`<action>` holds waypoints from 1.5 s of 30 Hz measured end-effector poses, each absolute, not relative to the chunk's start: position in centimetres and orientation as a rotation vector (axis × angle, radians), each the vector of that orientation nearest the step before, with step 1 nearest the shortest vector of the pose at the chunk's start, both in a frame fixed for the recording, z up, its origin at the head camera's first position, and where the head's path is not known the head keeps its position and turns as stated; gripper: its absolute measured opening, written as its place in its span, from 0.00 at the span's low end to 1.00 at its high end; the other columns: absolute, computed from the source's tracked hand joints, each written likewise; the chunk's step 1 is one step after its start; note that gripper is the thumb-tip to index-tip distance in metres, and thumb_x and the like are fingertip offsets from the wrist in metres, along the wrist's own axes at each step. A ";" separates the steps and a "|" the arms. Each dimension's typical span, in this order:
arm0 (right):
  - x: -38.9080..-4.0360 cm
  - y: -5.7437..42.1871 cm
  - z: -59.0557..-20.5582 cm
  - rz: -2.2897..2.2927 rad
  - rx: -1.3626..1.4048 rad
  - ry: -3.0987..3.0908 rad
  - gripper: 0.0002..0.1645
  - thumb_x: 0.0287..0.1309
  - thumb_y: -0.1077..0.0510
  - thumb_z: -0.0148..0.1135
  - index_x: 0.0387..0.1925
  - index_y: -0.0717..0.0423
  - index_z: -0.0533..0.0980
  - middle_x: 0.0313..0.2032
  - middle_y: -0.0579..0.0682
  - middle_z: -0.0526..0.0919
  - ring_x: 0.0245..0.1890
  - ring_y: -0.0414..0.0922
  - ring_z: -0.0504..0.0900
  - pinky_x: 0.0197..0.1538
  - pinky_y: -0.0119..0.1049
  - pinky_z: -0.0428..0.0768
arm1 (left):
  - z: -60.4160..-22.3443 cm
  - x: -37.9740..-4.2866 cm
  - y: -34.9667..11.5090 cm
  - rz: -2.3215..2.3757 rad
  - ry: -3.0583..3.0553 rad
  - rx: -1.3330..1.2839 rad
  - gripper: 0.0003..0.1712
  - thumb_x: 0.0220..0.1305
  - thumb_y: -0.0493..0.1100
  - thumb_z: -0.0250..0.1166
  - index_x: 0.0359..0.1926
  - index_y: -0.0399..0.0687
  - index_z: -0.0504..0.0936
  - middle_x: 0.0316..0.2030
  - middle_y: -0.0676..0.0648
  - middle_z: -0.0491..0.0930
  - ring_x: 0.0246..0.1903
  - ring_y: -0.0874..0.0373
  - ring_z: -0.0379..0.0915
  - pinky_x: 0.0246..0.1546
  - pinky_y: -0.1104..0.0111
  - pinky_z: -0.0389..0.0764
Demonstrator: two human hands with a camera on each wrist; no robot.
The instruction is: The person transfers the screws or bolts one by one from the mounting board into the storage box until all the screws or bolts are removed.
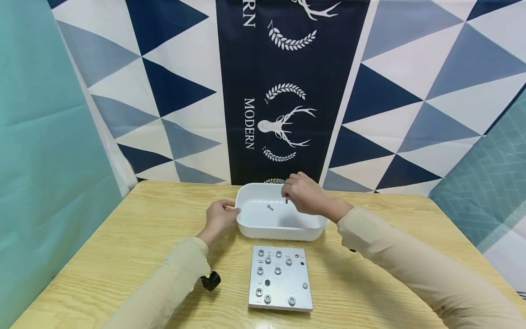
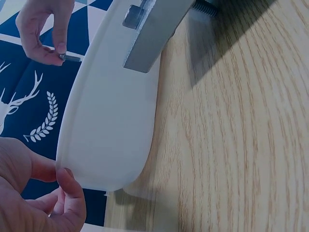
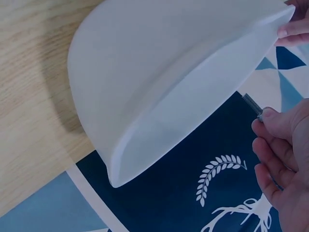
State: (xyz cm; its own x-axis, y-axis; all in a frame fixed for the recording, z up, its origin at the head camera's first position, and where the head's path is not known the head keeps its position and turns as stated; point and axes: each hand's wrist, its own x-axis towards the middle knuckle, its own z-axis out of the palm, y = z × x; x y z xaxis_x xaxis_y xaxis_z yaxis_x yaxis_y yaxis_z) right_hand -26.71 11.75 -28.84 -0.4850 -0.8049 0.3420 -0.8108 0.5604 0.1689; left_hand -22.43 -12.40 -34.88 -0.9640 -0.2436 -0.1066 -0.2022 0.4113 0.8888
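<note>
My left hand (image 1: 221, 217) grips the left end of a white plastic tub (image 1: 279, 234), thumb and fingers on either side of its rim in the left wrist view. Above the tub's right half, my right hand (image 1: 305, 193) pinches a threaded bolt (image 3: 252, 105) by its head, between thumb and index finger. A second bolt (image 1: 270, 207) lies loose on the tub's floor. In front of the tub sits a silver metal plate (image 1: 283, 276) with several bolts set in its holes. A few other holes on it show dark and unfilled.
The wooden tabletop (image 1: 156, 228) carries the tub and plate. A patterned cloth (image 1: 185, 91) with triangles and a deer print hangs right behind the tub. A small black device (image 1: 211, 281) is at the left wrist. A teal sheet (image 1: 53, 151) borders the left side.
</note>
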 end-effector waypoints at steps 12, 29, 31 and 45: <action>-28.2 11.0 -28.5 0.018 1.353 -2.425 0.08 0.52 0.70 0.64 0.30 0.55 0.82 0.30 0.48 0.85 0.34 0.45 0.78 0.37 0.36 0.75 | -34.8 -22.6 -12.4 -1.622 -2.608 0.417 0.15 0.60 0.40 0.65 0.47 0.38 0.82 0.34 0.42 0.78 0.25 0.58 0.75 0.24 0.76 0.75; -29.7 9.4 -27.5 -0.067 1.389 -2.424 0.10 0.51 0.70 0.63 0.33 0.54 0.83 0.33 0.47 0.86 0.37 0.45 0.79 0.41 0.37 0.77 | -35.2 -22.5 -12.3 -1.624 -2.568 0.398 0.15 0.59 0.38 0.66 0.47 0.36 0.82 0.32 0.43 0.78 0.27 0.60 0.73 0.25 0.76 0.76; -29.7 9.4 -27.4 -0.050 1.388 -2.440 0.12 0.51 0.70 0.64 0.36 0.54 0.84 0.35 0.48 0.87 0.39 0.45 0.80 0.43 0.37 0.78 | -35.2 -22.5 -12.3 -1.628 -2.565 0.398 0.15 0.59 0.38 0.65 0.47 0.36 0.82 0.32 0.43 0.78 0.27 0.60 0.73 0.25 0.76 0.77; -26.4 11.0 -27.4 -0.194 1.327 -2.418 0.17 0.46 0.62 0.73 0.42 0.53 0.82 0.40 0.48 0.86 0.42 0.46 0.81 0.42 0.37 0.77 | -34.9 -22.3 -12.1 -1.625 -2.565 0.427 0.14 0.58 0.38 0.66 0.45 0.37 0.82 0.34 0.42 0.79 0.30 0.57 0.75 0.27 0.75 0.77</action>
State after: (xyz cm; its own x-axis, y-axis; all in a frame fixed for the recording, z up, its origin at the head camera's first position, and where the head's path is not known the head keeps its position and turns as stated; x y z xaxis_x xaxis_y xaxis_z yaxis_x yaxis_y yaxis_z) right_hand -26.44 11.05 -27.40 -0.4855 -0.8357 0.2568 -0.7841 0.5461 0.2949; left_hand -22.27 -12.12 -34.90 -0.9585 -0.2724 -0.0842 -0.1924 0.4004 0.8959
